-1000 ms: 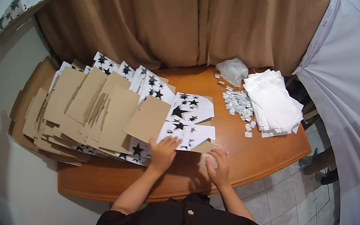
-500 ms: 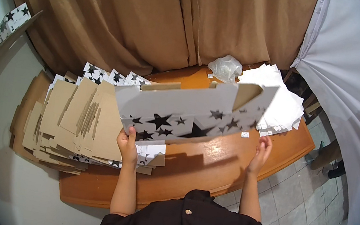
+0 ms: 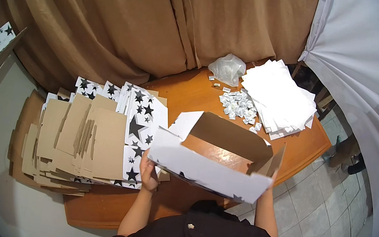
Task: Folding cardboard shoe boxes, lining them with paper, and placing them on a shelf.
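Just right of the stacked flat cartons (image 3: 108, 150), an opened white box (image 3: 211, 170) is raised. Your left hand (image 3: 148, 171) grips its stack-side end; your right hand (image 3: 267, 194) is mostly hidden opposite, its hold impossible to tell. Bottomless, the box could fold flat if either end's support slackens.

One opened star-printed cardboard box (image 3: 206, 167); two hands, one left (image 3: 147, 175) and one right (image 3: 267, 195), the latter mostly hidden. On one desk (image 3: 106, 216): at least a dozen flattened cartons (image 3: 108, 150), overlapping and not exactly countable; one translucent plastic bag (image 3: 228, 69); one stack of white sheets (image 3: 278, 97), number indeterminable; and dozens of small white packets (image 3: 239, 105), too crowded for an exact count.
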A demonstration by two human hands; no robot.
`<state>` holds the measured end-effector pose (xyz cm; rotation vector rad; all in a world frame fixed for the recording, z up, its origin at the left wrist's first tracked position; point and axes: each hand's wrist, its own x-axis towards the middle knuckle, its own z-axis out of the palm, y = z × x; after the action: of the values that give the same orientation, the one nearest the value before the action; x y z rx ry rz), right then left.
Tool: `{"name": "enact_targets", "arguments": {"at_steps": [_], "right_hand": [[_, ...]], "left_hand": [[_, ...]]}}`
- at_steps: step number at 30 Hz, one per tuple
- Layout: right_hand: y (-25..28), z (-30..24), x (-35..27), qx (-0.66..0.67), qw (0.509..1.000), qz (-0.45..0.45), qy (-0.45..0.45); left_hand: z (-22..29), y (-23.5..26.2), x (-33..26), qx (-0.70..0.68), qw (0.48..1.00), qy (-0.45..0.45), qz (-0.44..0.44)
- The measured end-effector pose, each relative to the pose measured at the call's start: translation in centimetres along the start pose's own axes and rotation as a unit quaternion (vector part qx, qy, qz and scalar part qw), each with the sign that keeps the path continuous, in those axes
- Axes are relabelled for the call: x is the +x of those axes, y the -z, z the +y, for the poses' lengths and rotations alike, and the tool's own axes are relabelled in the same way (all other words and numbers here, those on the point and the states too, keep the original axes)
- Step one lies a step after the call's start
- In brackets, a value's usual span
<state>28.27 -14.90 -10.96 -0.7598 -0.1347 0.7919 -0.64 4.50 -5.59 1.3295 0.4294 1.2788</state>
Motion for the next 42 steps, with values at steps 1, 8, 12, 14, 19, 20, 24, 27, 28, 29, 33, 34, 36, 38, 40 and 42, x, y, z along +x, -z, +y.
{"name": "enact_targets", "arguments": {"at_steps": [1, 8, 12, 14, 19, 20, 24, 27, 28, 29, 33, 34, 36, 38, 40, 42], "right_hand": [[-0.3, 0.2, -0.2, 0.000, 1.000, 0.003, 0.002], [-2.0, -1.0, -1.9, -0.126, 0.988, -0.015, 0.087], [-1.2, -2.3, -1.1, -0.114, 0.989, -0.017, 0.096], [-0.2, -1.4, -0.5, -0.101, 0.987, 0.006, 0.122], [4.1, 0.9, 1.4, -0.207, 0.968, 0.081, 0.120], [6.3, 2.4, 2.7, -0.218, 0.963, 0.061, 0.148], [-3.5, -3.3, -1.8, -0.197, 0.977, 0.076, -0.037], [-2.7, -3.7, -0.9, -0.209, 0.978, -0.010, 0.011], [-2.8, -3.7, -0.8, -0.173, 0.984, -0.023, 0.019], [-2.9, -3.8, -0.7, -0.175, 0.984, -0.023, 0.015], [-2.6, -3.4, 0.1, -0.086, 0.996, -0.022, -0.003], [-2.4, -3.4, 0.1, -0.091, 0.995, -0.044, 0.015], [-1.1, -3.4, 0.4, -0.096, 0.993, -0.060, 0.033], [0.4, -2.9, 0.9, 0.035, 0.993, -0.103, 0.033], [-2.6, -3.5, -0.6, -0.004, 0.996, -0.076, 0.047], [-1.9, -4.3, 2.0, 0.011, 0.928, -0.363, 0.082]], "left_hand": [[-0.3, -0.6, -0.1, -0.004, 1.000, 0.006, 0.001], [-1.8, -2.0, 1.0, -0.174, 0.955, 0.238, 0.046], [-3.0, -1.0, 0.8, -0.188, 0.899, 0.395, 0.007], [-4.4, -0.9, -0.1, -0.116, 0.912, 0.393, -0.013], [-4.1, -1.1, 0.4, -0.138, 0.917, 0.372, -0.050], [-6.0, -0.1, 0.6, -0.216, 0.908, 0.352, -0.075], [-8.1, -0.5, 0.2, -0.160, 0.963, 0.201, -0.082], [-8.6, 0.1, 0.8, -0.236, 0.934, 0.197, -0.183], [-8.6, 0.0, 0.8, -0.235, 0.934, 0.199, -0.179], [-8.7, 0.0, 0.8, -0.191, 0.943, 0.218, -0.165], [-10.1, 0.5, 0.7, -0.006, 0.954, 0.283, -0.098], [-10.5, 0.9, 0.5, 0.040, 0.950, 0.299, -0.080], [-9.9, -0.3, 0.6, -0.111, 0.958, 0.252, -0.076], [-9.8, -0.5, 0.4, -0.045, 0.973, 0.221, -0.054], [-14.1, 4.2, -0.8, -0.097, 0.955, 0.281, -0.010], [-14.8, 4.3, -1.1, -0.102, 0.954, 0.281, -0.014]]}}
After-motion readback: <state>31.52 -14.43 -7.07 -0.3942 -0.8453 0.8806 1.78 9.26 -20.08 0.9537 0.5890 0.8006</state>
